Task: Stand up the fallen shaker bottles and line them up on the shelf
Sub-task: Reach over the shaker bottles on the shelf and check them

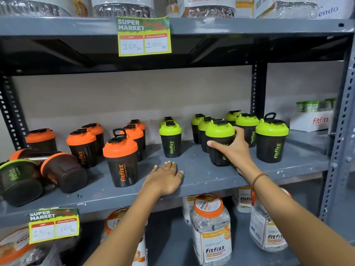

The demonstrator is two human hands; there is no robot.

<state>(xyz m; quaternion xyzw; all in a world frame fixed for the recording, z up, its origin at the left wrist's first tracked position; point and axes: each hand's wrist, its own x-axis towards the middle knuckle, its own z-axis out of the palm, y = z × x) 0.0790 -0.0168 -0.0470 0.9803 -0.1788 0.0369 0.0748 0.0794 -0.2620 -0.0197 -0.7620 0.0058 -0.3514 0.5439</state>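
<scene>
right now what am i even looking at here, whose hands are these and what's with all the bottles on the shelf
This is one picture from a camera worn on a person's head, looking forward and down at their own bare hands; there is no machine. They face a grey metal shelf in a shop. The right hand has its grip around an upright green-lidded shaker bottle. The left hand rests flat on the shelf, holding nothing. Other green-lidded shakers stand to the right and orange-lidded shakers to the left. At far left several fallen shakers lie on their sides. Clear jars sit on the shelf below.
</scene>
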